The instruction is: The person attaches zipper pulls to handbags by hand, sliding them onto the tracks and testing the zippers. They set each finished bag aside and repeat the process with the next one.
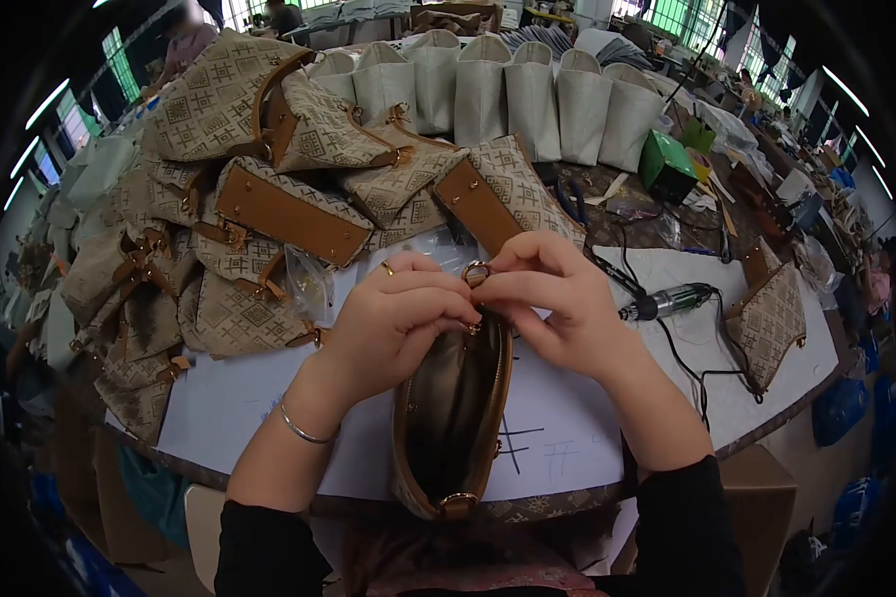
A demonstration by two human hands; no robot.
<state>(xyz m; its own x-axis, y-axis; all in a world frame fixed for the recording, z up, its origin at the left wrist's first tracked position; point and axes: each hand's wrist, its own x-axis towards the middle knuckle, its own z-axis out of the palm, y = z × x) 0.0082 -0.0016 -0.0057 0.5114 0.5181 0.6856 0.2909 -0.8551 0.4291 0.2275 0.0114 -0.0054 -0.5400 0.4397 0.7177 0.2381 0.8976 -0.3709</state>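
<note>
A small brown handbag (501, 398) stands between my forearms with its zip mouth open, showing a dark lining. At its far end, a gold metal ring (476, 272) sits between my fingertips. My left hand (405, 313) is closed, its fingers pinching the far end of the bag beside the ring. From the other side, my right hand (558, 298) pinches the ring with thumb and forefinger. The exact contact under the fingers is partly hidden. Another metal ring on a leather tab (458, 503) shows at the bag's near end.
Patterned bags with brown bases (294, 211) are heaped at the left and back. Several pale upright bag liners (483, 95) stand behind them. On the right lie a corded power screwdriver (667, 301), a patterned pouch (770, 323) and a green box (667, 164). White paper (229, 408) covers the worktop.
</note>
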